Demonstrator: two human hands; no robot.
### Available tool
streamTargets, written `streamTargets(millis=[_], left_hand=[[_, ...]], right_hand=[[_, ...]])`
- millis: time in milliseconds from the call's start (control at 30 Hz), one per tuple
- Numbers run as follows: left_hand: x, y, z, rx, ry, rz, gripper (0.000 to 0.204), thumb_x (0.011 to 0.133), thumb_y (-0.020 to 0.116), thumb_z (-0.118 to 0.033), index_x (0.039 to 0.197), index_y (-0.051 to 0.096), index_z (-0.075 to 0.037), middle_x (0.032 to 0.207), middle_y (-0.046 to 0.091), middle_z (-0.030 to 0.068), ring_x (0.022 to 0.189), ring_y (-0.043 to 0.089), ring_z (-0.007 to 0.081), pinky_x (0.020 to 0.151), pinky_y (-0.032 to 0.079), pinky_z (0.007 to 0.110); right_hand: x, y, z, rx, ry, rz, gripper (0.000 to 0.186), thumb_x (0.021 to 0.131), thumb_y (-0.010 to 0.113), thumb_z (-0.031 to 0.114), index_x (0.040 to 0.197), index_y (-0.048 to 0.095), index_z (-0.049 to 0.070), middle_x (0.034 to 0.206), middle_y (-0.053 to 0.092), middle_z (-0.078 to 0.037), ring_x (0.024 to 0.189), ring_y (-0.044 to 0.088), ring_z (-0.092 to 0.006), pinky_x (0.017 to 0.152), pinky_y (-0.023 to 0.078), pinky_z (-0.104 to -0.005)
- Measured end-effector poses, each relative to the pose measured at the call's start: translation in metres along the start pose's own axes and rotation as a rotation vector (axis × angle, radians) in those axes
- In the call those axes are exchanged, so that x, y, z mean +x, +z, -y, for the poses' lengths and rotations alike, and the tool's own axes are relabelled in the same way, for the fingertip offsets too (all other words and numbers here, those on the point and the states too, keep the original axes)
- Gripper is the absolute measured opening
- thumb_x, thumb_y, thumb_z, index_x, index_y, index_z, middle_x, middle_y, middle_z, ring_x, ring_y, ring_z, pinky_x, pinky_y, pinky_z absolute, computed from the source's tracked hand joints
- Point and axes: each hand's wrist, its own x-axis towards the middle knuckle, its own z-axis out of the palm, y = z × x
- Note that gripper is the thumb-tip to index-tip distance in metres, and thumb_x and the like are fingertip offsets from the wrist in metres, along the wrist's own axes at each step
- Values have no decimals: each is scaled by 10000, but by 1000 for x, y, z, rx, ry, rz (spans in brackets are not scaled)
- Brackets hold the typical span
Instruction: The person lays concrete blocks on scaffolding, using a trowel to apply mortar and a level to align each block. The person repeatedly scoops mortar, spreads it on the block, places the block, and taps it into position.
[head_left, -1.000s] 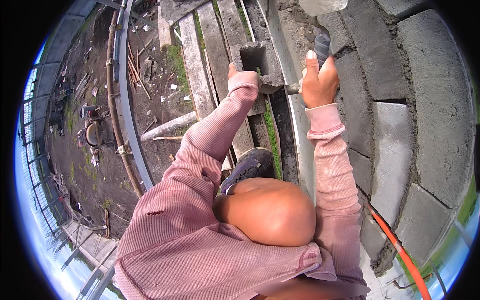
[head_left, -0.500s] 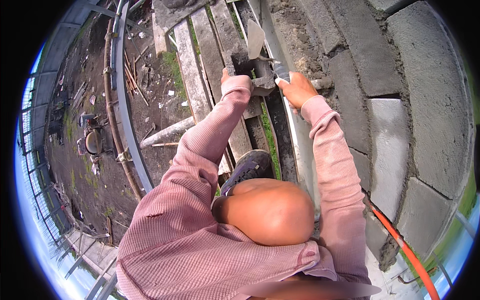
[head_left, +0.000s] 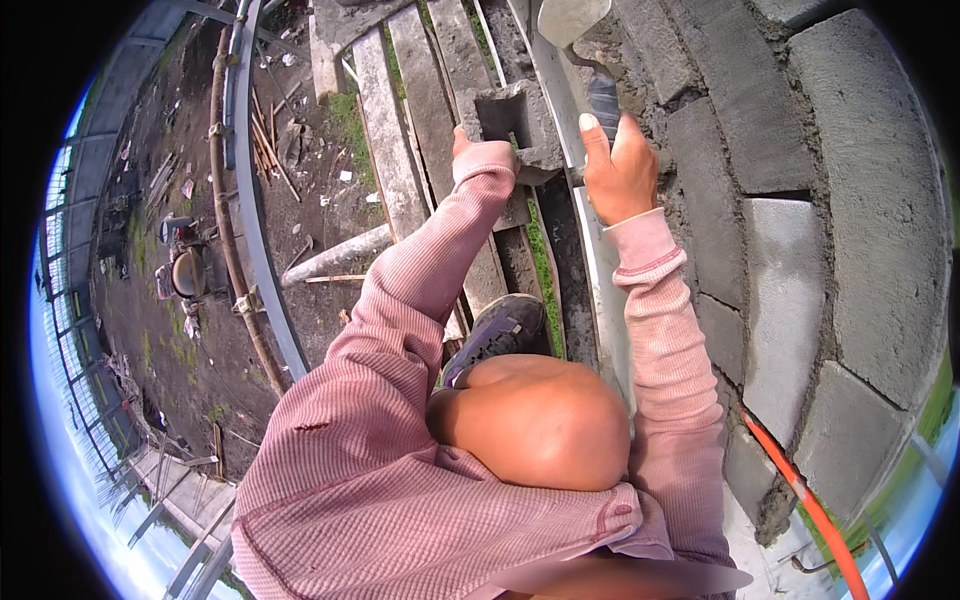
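My right hand [head_left: 622, 172] is closed round the dark wrapped handle of a trowel [head_left: 574, 18], its pale blade pointing away from me and partly cut off by the top edge. The hand is above the near edge of the block wall. To its left, a grey hollow concrete block [head_left: 541, 118] with a square opening is over the wooden planks. My left hand [head_left: 484, 156] grips the block's near left side, thumb up; the other fingers are mostly hidden. The block's underside cannot be seen.
Weathered planks [head_left: 388, 150] with gaps run below my bent knee and shoe. A wall of grey blocks with mortar joints [head_left: 775, 110] rises on the right, where an orange hose [head_left: 815, 505] lies. Metal and wooden poles [head_left: 262, 220] stand left, above rubble-strewn ground.
My right hand has swung the trowel right and away from the block, and its blade now points up toward the wall. My left hand stays on the block.
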Motion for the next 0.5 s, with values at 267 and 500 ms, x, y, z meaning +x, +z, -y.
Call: streamTargets(millis=[267,500], left_hand=[[7,-9,7,576,192,-306,800,1010,238,-708,684,614,-82,670,594,130,712,543,333,796,465,471],[-2,10,16,1221,277,-405,792,1033,218,-658,654,601,-78,632,578,122,664,531,321,779,471,461]], right_hand=[[10,-5,10,27,259,407,381,991,612,348,1059,577,-24,798,678,-190,664,687,-348,647,559,-452],[5,6,-3,-364,298,426,471,981,607,419,1145,604,-23,986,708,-284,984,677,-480,872,523,-501]])
